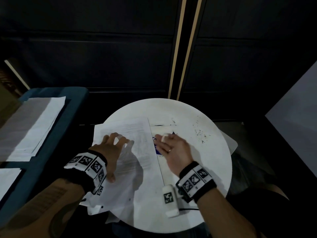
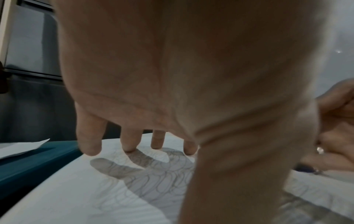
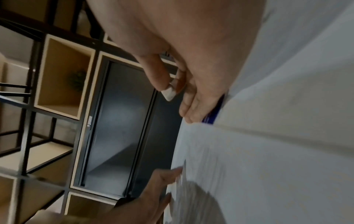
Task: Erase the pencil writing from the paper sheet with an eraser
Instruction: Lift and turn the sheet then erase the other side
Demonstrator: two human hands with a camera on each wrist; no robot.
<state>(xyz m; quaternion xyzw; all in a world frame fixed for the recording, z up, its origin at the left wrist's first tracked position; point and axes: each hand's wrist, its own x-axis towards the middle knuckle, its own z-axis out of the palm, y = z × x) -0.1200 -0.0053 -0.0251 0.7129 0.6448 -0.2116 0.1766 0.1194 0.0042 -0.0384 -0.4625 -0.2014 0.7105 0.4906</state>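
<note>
On the round white table [image 1: 202, 162] lies the paper sheet [image 1: 140, 152], covered with faint looping pencil scribbles [image 2: 162, 178]. My left hand [image 1: 111, 148] is spread flat on its left half, and the straight fingertips [image 2: 130, 148] press the paper down. Just right of the sheet's edge, my right hand [image 1: 173, 148] pinches a small white eraser [image 1: 165, 137] between thumb and forefinger. The eraser [image 3: 168, 92] juts out past the fingertips, above the table. Under the right hand's fingers lies a blue printed patch [image 1: 157, 148].
Dark eraser crumbs [image 1: 199, 133] are scattered on the table's right side. A blue padded surface [image 1: 51, 152] on the left carries stacks of white sheets [image 1: 30, 127]. Dark cabinet fronts stand behind the table. A white tagged cylinder [image 1: 169, 200] hangs by my right wrist.
</note>
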